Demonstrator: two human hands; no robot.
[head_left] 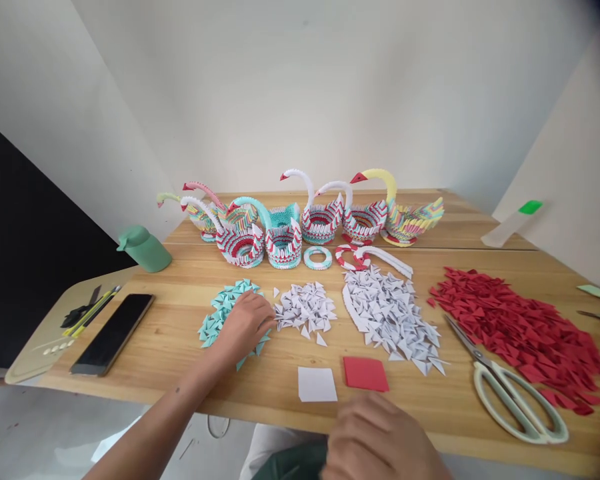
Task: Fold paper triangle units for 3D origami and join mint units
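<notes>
My left hand point(249, 319) lies over the pile of teal folded paper triangles point(223, 305). Its fingers are bent together, with their tips beside the small pile of white paper triangles point(307, 307); whatever they pinch is hidden. Low in the view, my right hand point(380, 440) is closed and somewhat blurred, and its fingertips cannot be seen. Just beyond it are a stack of white paper squares point(317, 385) and a stack of red paper squares point(365, 374). A larger heap of white paper triangles point(387, 313) is farther right.
Several folded-paper swans point(283, 243) stand at the back, with a teal-and-white paper ring point(318, 258) before them. Scissors point(510, 387) lie by a red triangle heap point(520, 327). At left are a phone point(113, 335), a green jug point(145, 248) and a cutting mat point(35, 353).
</notes>
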